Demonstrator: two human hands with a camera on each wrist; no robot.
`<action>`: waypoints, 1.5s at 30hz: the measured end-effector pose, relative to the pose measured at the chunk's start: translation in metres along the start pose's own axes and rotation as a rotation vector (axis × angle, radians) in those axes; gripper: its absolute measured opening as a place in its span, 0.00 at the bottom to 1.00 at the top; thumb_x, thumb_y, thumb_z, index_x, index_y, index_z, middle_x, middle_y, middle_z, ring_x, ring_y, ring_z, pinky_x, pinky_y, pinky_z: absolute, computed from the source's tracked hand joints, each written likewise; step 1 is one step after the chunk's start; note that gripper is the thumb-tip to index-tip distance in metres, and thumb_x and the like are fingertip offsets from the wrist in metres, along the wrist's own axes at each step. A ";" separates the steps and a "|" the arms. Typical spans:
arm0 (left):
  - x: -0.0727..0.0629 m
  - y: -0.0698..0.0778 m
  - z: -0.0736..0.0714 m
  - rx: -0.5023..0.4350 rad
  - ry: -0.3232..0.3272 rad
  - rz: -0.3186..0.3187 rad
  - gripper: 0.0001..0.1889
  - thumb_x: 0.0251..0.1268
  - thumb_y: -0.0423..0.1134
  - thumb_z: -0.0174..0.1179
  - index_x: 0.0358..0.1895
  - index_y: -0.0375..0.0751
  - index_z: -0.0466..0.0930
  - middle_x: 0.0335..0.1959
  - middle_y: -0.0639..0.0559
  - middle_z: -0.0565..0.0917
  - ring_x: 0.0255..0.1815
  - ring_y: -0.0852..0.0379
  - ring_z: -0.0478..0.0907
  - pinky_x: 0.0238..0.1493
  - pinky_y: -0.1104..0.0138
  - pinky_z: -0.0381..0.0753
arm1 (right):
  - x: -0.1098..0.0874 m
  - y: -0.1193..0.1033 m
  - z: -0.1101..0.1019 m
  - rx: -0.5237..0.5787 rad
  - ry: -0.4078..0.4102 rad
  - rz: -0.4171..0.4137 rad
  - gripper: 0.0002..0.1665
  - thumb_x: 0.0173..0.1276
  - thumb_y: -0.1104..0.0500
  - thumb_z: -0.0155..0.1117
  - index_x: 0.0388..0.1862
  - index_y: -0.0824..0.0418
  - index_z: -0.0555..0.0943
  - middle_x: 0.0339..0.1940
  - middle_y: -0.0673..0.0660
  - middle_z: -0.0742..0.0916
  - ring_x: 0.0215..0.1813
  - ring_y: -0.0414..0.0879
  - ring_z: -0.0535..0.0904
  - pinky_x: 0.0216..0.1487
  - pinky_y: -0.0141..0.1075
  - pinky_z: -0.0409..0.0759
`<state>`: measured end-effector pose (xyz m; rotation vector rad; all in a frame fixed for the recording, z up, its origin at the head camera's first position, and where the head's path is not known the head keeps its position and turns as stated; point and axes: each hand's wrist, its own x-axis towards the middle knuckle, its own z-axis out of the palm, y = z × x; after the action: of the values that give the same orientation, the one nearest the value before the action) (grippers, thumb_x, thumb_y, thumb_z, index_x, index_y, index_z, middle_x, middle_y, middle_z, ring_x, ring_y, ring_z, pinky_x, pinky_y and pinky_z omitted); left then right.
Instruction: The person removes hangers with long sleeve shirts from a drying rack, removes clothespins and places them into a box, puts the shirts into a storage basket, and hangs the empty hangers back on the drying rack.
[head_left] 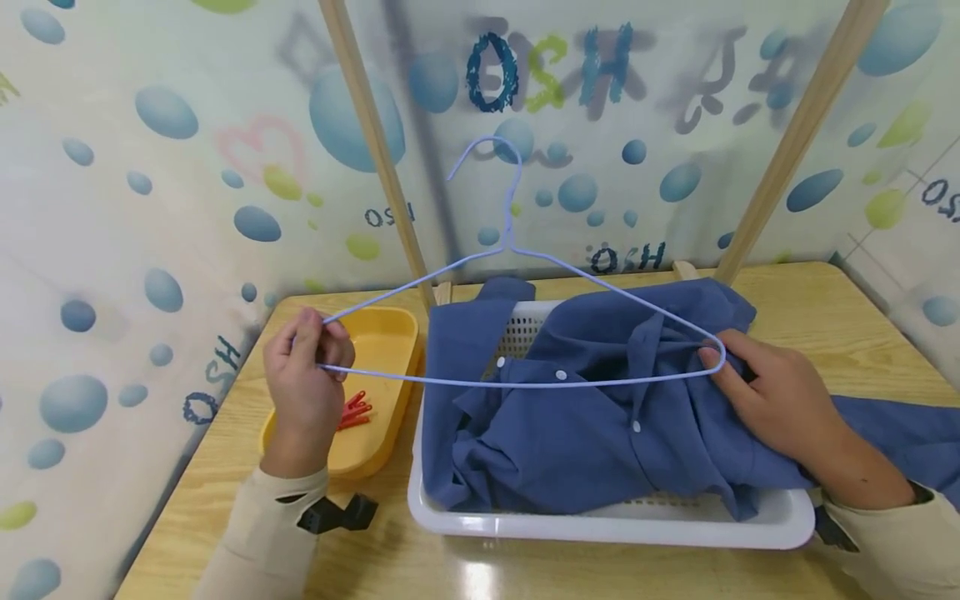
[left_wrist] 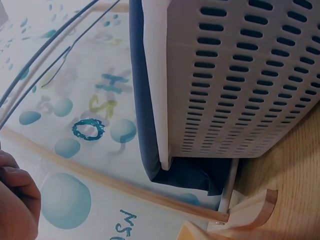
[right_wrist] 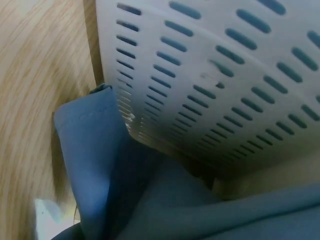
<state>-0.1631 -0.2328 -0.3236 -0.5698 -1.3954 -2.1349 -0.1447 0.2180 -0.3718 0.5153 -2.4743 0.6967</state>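
A light blue wire hanger is held up above the basket, its hook pointing away from me. My left hand grips the hanger's left corner, fingers curled round the wire. At the other corner my right hand pinches the wire between thumb and fingers. Below the hanger a blue buttoned shirt lies crumpled in a white perforated basket, with part of it hanging over the right side. In the left wrist view the left hand shows at the edge; the right wrist view shows only basket and cloth.
Left of the basket stands a yellow tray with several red clothespins. Two wooden poles rise behind the basket from the wooden table. A patterned curtain hangs behind.
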 end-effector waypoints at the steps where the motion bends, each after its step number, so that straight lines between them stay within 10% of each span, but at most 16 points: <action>1: 0.000 0.000 0.001 0.006 -0.007 0.004 0.20 0.80 0.34 0.45 0.25 0.31 0.76 0.09 0.53 0.62 0.09 0.57 0.50 0.13 0.68 0.47 | -0.001 0.001 0.000 0.032 0.016 0.014 0.04 0.74 0.61 0.60 0.38 0.56 0.81 0.20 0.49 0.79 0.27 0.28 0.69 0.30 0.24 0.65; 9: -0.005 -0.001 0.008 0.034 -0.018 -0.014 0.21 0.80 0.35 0.47 0.24 0.32 0.78 0.09 0.53 0.61 0.09 0.57 0.50 0.12 0.67 0.48 | 0.000 -0.004 -0.008 0.278 0.169 0.093 0.16 0.79 0.64 0.47 0.45 0.68 0.84 0.43 0.23 0.79 0.45 0.20 0.74 0.50 0.12 0.66; 23: -0.012 -0.004 0.013 0.047 -0.038 -0.018 0.21 0.80 0.37 0.46 0.26 0.34 0.78 0.09 0.53 0.62 0.08 0.58 0.51 0.11 0.68 0.49 | 0.001 -0.019 -0.014 0.255 0.233 -0.056 0.09 0.71 0.66 0.59 0.39 0.69 0.86 0.51 0.34 0.77 0.58 0.26 0.69 0.63 0.18 0.62; 28: -0.014 -0.005 0.016 0.089 -0.053 -0.033 0.21 0.81 0.39 0.46 0.26 0.36 0.78 0.09 0.53 0.61 0.09 0.57 0.52 0.11 0.67 0.50 | -0.001 -0.020 -0.016 0.376 0.293 -0.026 0.09 0.72 0.70 0.56 0.34 0.70 0.83 0.37 0.36 0.81 0.40 0.28 0.75 0.46 0.19 0.72; 33: -0.018 -0.007 0.020 0.177 -0.052 -0.022 0.20 0.80 0.37 0.46 0.26 0.39 0.79 0.10 0.53 0.61 0.09 0.57 0.54 0.11 0.67 0.52 | -0.004 -0.020 -0.022 0.692 0.170 0.042 0.13 0.74 0.76 0.47 0.39 0.69 0.80 0.25 0.46 0.83 0.20 0.36 0.74 0.19 0.28 0.70; 45: -0.028 -0.012 0.026 0.357 -0.144 0.021 0.19 0.78 0.33 0.44 0.26 0.27 0.75 0.11 0.53 0.67 0.10 0.59 0.61 0.11 0.70 0.61 | -0.002 -0.016 -0.028 1.155 0.181 0.208 0.12 0.77 0.71 0.47 0.37 0.73 0.78 0.18 0.57 0.84 0.11 0.47 0.72 0.10 0.38 0.62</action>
<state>-0.1477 -0.1994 -0.3388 -0.6004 -1.7896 -1.7956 -0.1252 0.2219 -0.3460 0.5300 -1.7487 2.1418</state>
